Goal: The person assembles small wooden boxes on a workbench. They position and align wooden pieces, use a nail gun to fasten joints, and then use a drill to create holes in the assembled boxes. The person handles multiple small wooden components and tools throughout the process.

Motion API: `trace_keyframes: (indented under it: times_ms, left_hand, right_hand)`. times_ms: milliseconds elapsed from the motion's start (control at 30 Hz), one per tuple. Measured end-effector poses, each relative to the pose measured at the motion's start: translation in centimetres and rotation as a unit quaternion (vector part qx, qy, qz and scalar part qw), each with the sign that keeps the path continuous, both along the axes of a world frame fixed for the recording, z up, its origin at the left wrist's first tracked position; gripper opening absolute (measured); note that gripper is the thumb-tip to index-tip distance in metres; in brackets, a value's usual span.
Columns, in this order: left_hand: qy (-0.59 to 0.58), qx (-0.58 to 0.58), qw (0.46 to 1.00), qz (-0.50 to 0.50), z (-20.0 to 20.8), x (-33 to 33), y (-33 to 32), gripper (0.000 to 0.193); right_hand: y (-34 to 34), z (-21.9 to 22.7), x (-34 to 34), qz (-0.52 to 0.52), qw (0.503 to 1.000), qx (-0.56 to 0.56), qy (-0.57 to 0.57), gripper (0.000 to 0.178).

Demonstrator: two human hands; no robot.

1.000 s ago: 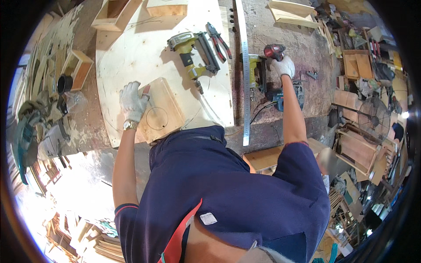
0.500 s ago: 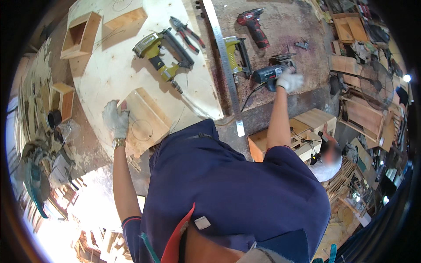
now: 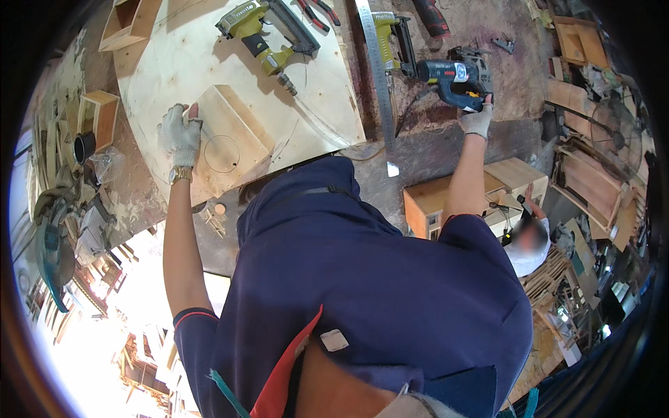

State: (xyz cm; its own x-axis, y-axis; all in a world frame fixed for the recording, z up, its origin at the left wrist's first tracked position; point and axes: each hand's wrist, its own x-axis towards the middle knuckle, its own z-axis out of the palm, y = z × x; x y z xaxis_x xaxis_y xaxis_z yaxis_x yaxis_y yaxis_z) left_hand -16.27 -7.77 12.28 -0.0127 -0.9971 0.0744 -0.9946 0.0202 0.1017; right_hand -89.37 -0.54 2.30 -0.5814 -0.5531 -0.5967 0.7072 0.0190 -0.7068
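My left hand (image 3: 180, 134), in a pale glove with one bare fingertip and a watch at the wrist, lies with fingers extended against the left side of a wooden block-shaped piece (image 3: 240, 143). A circle is drawn on its near face. At the right, my gloved right hand (image 3: 476, 122) has its fingers closed at the handle end of a dark blue jigsaw (image 3: 446, 72), which rests on the worn bench. The palm side of this grip is hidden. A black cord trails from the jigsaw toward the bench's near edge.
A pale plywood sheet (image 3: 306, 115) bears a green nail gun (image 3: 254, 38) and red-handled pliers (image 3: 317, 12). Right of it are a long metal ruler (image 3: 380, 90), a second nail gun (image 3: 389, 42) and a red-black drill (image 3: 432, 17). Another person (image 3: 531, 244) is beside wooden cabinets (image 3: 446, 198).
The view has shifted, so the bench things appear higher. My right hand has moved from over the jigsaw to its handle end, baring more of the tool. My left hand stays by the wooden piece.
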Motion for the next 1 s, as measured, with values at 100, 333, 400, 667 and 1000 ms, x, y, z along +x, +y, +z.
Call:
trace_keyframes:
  times_ms: [100,333,400,667,1000]
  left_hand:
    - [-0.007,0.011,1.000,0.016,0.0,0.1,-0.2,0.035]
    - [0.022,0.033,0.999,0.004,-1.5,0.6,-1.4,0.036]
    - [0.035,0.029,0.999,0.000,-2.3,1.5,-1.2,0.035]
    - [0.083,0.033,0.996,0.002,-0.4,0.9,-0.5,0.031]
    - [0.203,-0.200,0.947,0.151,-0.5,0.9,4.0,0.068]
  right_hand:
    - [0.5,-1.2,2.6,0.014,0.978,-0.181,-0.099,0.037]
    - [0.1,4.5,5.8,-0.092,0.981,-0.170,-0.024,0.012]
    - [3.6,7.4,7.6,-0.059,0.986,-0.144,0.052,0.017]
    - [15.9,25.0,19.9,0.104,0.903,0.159,0.385,0.026]
    - [12.6,34.7,30.3,0.473,0.764,0.210,0.384,0.055]
